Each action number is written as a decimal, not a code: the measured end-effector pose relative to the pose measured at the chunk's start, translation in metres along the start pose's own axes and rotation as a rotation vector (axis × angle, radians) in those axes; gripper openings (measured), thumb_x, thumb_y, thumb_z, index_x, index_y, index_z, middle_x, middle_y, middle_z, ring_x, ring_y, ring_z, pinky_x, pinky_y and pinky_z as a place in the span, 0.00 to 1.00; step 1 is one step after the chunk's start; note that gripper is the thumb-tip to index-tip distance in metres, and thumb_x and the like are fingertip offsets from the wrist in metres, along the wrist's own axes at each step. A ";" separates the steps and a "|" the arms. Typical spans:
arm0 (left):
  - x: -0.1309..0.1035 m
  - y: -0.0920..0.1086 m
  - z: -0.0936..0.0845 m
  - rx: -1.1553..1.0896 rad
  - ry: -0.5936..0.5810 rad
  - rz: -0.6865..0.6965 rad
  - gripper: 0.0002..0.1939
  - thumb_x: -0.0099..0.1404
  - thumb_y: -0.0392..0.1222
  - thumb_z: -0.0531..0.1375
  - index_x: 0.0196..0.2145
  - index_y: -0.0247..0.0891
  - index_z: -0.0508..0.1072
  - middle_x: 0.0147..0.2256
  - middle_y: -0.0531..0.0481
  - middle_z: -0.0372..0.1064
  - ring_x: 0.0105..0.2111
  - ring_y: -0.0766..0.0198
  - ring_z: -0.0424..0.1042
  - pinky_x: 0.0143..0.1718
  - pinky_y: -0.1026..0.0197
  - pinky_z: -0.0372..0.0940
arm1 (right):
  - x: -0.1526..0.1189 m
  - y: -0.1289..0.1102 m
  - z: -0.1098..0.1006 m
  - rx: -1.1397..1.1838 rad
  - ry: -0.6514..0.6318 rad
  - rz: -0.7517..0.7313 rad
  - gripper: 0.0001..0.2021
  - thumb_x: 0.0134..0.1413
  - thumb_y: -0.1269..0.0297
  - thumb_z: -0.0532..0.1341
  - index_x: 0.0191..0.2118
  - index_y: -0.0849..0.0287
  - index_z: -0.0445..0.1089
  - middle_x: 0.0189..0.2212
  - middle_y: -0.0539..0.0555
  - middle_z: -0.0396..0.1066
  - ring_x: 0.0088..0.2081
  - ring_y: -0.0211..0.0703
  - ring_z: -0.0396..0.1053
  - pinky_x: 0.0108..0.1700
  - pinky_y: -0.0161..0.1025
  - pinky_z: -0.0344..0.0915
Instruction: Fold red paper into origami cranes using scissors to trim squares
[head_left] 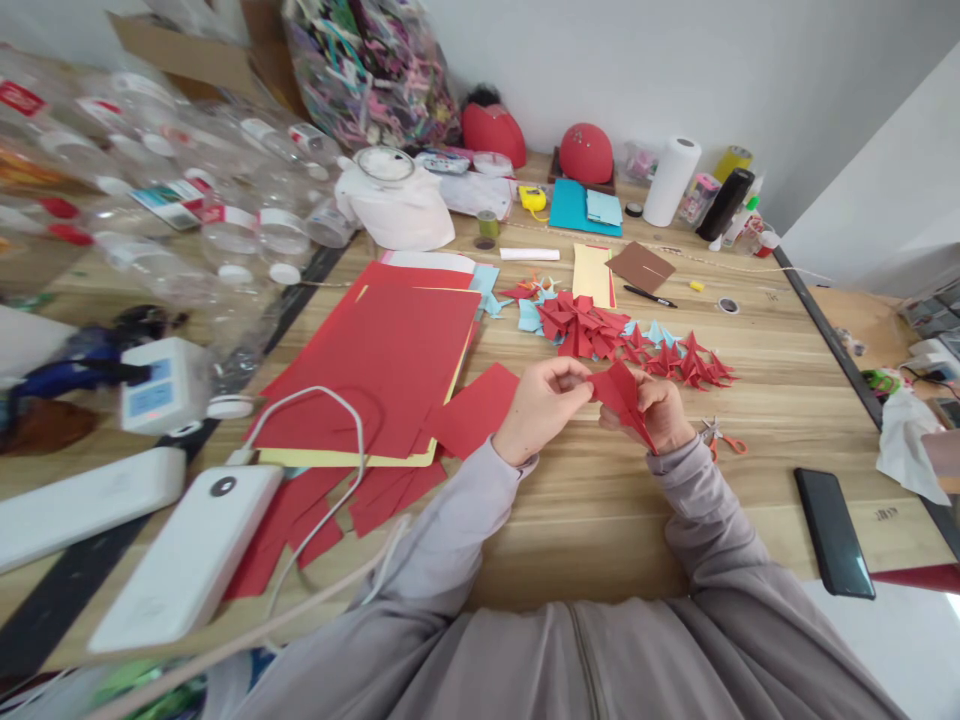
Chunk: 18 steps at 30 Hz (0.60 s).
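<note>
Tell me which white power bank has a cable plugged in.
The cable enters the right power bank, the one with the round dark spot; the left one shows none.

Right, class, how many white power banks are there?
2: the power bank with a cable plugged in, and another power bank left of it, at the picture's edge.

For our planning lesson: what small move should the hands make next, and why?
Probably press the folded paper flatter with the left hand: its fingers are at the paper's edge, the right hand supports it, and it looks not quite flat.
</note>
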<state>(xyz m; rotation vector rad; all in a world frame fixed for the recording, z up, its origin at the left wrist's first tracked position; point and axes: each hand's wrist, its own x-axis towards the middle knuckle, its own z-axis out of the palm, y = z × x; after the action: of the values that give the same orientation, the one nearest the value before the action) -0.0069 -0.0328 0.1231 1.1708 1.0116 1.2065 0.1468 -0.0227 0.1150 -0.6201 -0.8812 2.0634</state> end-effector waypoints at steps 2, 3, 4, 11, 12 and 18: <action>0.000 0.001 -0.001 -0.021 -0.005 -0.003 0.04 0.47 0.34 0.60 0.24 0.34 0.73 0.21 0.52 0.70 0.24 0.66 0.70 0.29 0.64 0.65 | -0.001 -0.001 0.000 0.023 -0.020 0.006 0.10 0.19 0.73 0.50 0.20 0.58 0.55 0.11 0.44 0.55 0.12 0.32 0.49 0.16 0.32 0.51; 0.000 0.002 -0.001 -0.044 -0.004 -0.011 0.04 0.48 0.35 0.60 0.24 0.34 0.73 0.21 0.52 0.70 0.24 0.66 0.70 0.30 0.63 0.66 | -0.001 -0.002 0.000 0.039 -0.035 0.010 0.10 0.20 0.73 0.50 0.20 0.58 0.55 0.11 0.44 0.54 0.12 0.31 0.48 0.16 0.32 0.50; 0.000 0.003 -0.001 -0.073 -0.005 -0.024 0.04 0.48 0.35 0.59 0.25 0.34 0.73 0.21 0.52 0.70 0.24 0.65 0.70 0.30 0.62 0.66 | -0.001 -0.002 -0.001 0.055 -0.051 0.014 0.10 0.20 0.73 0.50 0.20 0.58 0.55 0.12 0.44 0.55 0.12 0.31 0.48 0.16 0.31 0.50; -0.001 0.006 0.001 -0.067 0.012 -0.029 0.05 0.48 0.39 0.63 0.22 0.34 0.73 0.21 0.52 0.69 0.23 0.67 0.69 0.28 0.64 0.66 | -0.001 0.000 -0.003 0.123 -0.104 0.067 0.09 0.24 0.73 0.52 0.20 0.58 0.53 0.12 0.43 0.54 0.13 0.31 0.47 0.16 0.31 0.51; -0.001 0.006 0.001 -0.058 0.009 -0.028 0.05 0.48 0.39 0.63 0.22 0.34 0.73 0.21 0.52 0.69 0.23 0.66 0.70 0.28 0.64 0.65 | -0.001 0.000 -0.004 0.125 -0.100 0.073 0.09 0.24 0.73 0.52 0.21 0.58 0.53 0.12 0.43 0.53 0.13 0.31 0.47 0.16 0.31 0.51; 0.000 0.003 -0.002 -0.129 0.037 -0.016 0.07 0.52 0.41 0.62 0.27 0.34 0.74 0.26 0.50 0.72 0.27 0.65 0.71 0.33 0.61 0.67 | -0.003 -0.001 -0.004 0.152 -0.095 0.140 0.08 0.25 0.71 0.53 0.21 0.58 0.51 0.11 0.43 0.50 0.13 0.30 0.43 0.16 0.30 0.48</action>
<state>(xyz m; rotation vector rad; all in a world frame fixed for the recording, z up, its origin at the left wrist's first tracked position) -0.0092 -0.0323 0.1261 1.0413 0.9547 1.2661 0.1514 -0.0230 0.1140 -0.5177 -0.7438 2.2773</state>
